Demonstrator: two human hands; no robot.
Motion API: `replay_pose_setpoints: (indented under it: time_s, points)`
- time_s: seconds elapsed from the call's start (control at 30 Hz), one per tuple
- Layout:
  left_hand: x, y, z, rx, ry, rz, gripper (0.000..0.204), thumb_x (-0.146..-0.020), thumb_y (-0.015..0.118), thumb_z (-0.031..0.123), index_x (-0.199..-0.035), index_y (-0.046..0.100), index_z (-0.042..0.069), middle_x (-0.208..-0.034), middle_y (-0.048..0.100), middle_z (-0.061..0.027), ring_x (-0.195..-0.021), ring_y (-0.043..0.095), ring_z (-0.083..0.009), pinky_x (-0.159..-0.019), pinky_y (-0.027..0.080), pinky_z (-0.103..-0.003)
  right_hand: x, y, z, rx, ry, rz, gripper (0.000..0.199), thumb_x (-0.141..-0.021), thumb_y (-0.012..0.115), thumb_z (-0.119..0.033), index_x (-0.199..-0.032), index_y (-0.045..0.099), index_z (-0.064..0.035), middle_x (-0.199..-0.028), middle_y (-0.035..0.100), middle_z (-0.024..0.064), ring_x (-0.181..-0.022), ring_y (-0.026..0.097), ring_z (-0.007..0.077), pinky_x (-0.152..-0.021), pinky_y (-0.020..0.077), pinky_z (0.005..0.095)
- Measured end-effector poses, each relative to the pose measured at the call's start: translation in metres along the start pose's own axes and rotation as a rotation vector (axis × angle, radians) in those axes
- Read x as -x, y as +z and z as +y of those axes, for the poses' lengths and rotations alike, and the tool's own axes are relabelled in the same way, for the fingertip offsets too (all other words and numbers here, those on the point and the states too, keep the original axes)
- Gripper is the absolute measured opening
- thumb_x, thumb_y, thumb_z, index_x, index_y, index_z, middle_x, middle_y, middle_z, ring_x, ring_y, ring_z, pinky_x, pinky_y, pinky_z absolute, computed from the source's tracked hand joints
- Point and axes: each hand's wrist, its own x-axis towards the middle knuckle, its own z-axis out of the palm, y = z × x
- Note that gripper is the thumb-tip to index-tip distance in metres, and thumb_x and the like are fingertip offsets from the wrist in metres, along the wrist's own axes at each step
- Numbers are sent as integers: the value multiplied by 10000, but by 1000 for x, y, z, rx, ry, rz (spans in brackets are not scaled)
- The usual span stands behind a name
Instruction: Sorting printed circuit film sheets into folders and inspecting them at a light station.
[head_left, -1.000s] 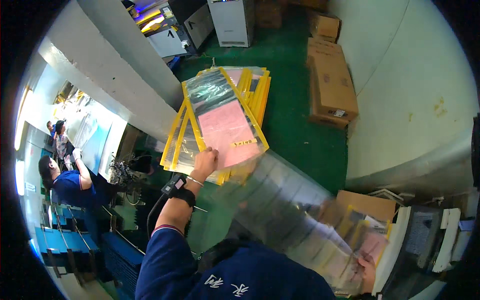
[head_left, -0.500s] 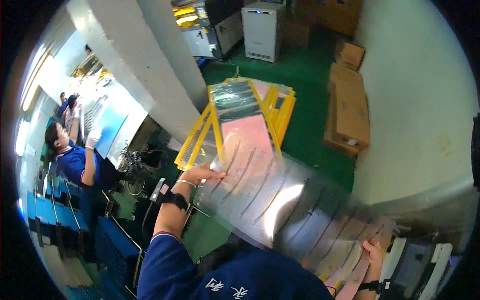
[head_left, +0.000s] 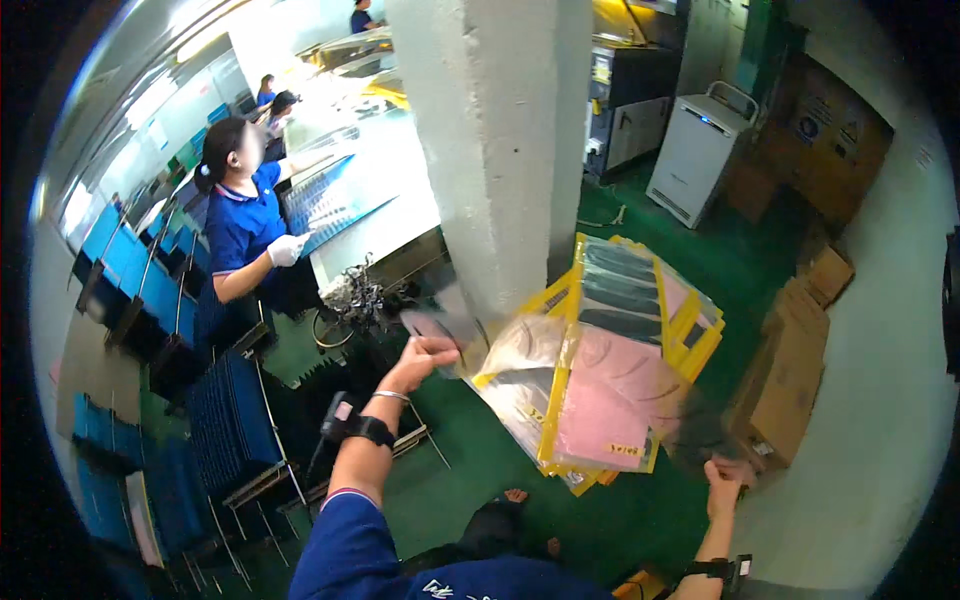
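A large clear plastic sheet (head_left: 560, 370) is stretched in the air between my two hands. My left hand (head_left: 420, 358) pinches its left corner near the white pillar (head_left: 500, 150). My right hand (head_left: 726, 482) grips its lower right corner. Seen through and behind the sheet, a stack of yellow-framed trays (head_left: 640, 300) with pink and grey sheets lies on the green floor (head_left: 470, 470). A black band sits on my left wrist.
A person in a blue shirt and white gloves (head_left: 245, 235) works at a table (head_left: 350, 190) on the left. Blue racks (head_left: 225, 420) stand at lower left. Cardboard boxes (head_left: 790, 370) line the right wall. A white machine (head_left: 695, 150) stands at the back.
The view has swung left and upward. Both hands have lifted the clear sheet off the tray stack and hold it higher; my left hand has moved toward the pillar.
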Motion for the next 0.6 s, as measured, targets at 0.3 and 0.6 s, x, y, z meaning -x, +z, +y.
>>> replay_pose_setpoints:
  time_s: [0.3, 0.6]
  points:
    - [-32, -1, -53, 158, 78, 309, 163, -729, 709, 103, -849, 692, -6, -785, 667, -42, -682, 589, -112, -668, 467, -234, -28, 65, -3, 62, -28, 54, 215, -733, 693, -17, -856, 519, -50, -872, 565, 65, -769, 534, 138, -828, 455, 328]
    - [-29, -4, -76, 38, -8, 149, 218, -710, 743, 133, -868, 684, -5, -784, 669, -39, -723, 593, -84, -688, 480, -235, -37, 4, 55, 108, 9, 59, 277, -770, 665, -28, -973, 476, -25, -834, 511, 45, -729, 526, 137, -677, 474, 284]
